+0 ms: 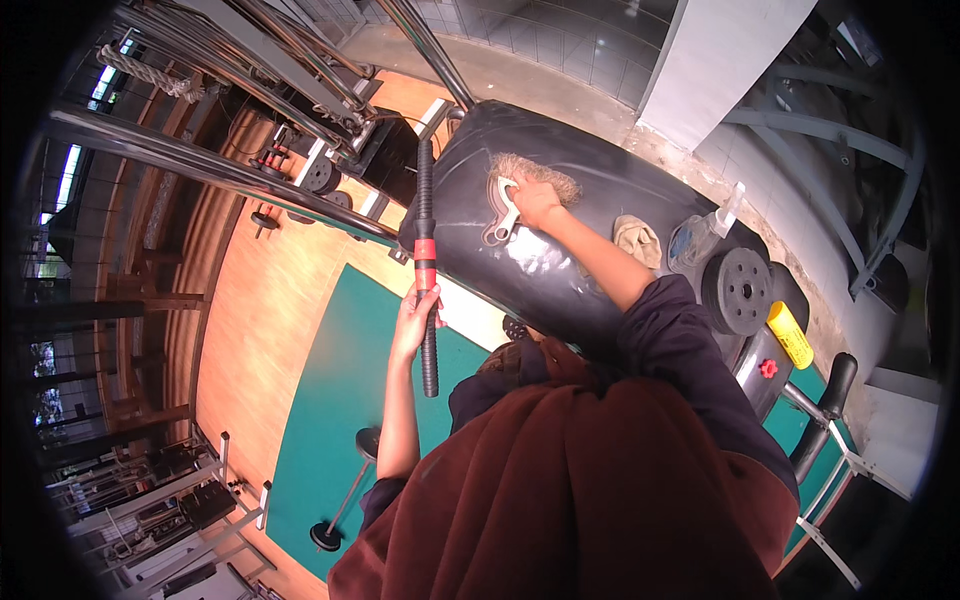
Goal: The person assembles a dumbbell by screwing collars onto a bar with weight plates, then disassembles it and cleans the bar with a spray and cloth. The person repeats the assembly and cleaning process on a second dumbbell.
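My left hand (pixel 414 318) is wrapped round the lower part of a long black ribbed exercise bar (pixel 425 200) with a red middle section, held upright beside a black padded bench (pixel 590 195). On the bench top, my right hand (pixel 536 203) is closed on a brush with tan bristles (pixel 562 184). A pale curved piece (pixel 505 208), apparently its handle, sticks out under the fingers; how it joins the bristles is hidden. A crumpled beige cloth (pixel 638 240) lies to the right of that hand, next to a clear spray bottle (pixel 697 236).
A dark weight plate (pixel 737 292), a yellow cylindrical container (pixel 790 336) and a red knob (pixel 767 369) are at the right. Metal machine posts (pixel 220 170) rise at the left. A barbell (pixel 347 490) lies on the green mat (pixel 330 370). A white pillar (pixel 735 70) stands behind the bench.
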{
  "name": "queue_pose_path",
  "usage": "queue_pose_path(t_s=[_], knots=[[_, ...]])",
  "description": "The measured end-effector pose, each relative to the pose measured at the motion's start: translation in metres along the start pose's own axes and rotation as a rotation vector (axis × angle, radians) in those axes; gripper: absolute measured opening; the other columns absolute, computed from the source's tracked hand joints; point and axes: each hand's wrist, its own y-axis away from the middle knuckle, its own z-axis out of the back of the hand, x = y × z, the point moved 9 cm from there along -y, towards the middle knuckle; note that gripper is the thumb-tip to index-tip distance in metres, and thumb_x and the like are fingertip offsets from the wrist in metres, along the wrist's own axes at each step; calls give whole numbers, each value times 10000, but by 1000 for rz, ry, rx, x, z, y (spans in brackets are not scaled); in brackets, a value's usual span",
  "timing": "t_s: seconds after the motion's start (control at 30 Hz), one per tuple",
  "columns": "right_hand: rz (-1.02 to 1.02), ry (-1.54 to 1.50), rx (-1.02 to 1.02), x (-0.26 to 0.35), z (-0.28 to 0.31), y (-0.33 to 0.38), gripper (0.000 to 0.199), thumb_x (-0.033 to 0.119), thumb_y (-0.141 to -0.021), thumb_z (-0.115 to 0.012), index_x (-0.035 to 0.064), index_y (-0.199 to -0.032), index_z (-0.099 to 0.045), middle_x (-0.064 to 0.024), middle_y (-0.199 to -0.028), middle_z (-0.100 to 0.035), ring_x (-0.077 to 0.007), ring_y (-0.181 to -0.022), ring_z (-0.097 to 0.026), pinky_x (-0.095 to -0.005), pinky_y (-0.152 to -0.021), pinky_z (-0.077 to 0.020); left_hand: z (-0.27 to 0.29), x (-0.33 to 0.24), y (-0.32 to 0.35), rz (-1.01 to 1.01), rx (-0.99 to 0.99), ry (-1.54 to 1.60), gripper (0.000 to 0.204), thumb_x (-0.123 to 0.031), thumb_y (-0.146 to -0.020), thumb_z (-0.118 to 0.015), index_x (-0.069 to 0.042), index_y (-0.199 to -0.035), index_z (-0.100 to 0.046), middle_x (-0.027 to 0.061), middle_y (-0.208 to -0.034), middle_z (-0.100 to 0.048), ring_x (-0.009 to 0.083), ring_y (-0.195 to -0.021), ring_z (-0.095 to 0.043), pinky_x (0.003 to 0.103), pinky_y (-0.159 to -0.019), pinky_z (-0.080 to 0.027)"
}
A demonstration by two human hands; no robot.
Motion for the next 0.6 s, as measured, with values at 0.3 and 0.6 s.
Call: queue_pose_path(t_s=[0.3, 0.6], knots=[[-91, -269, -259, -23, 13, 6, 341, 144, -731, -608, 116, -1063, -535, -105, -1174, -432, -277, -1058, -498, -409, -783, -475, 2, -1, -60, 10, 140, 10, 224, -272, -869, -562, -77, -956, -493, -11, -669, -490, 61, -483, -463, 244, -520, -477], [-202, -1207, -544, -60, 110, 83, 222, 207, -837, -594, 57, -1000, -572, -32, -803, -613, -69, -725, -562, -229, -621, -446, -38, -10, -99, -34, 256, -190, 259, -213, -800, -650, -63, -973, -531, -49, -629, -450, 28, -520, -438, 197, -465, -393]])
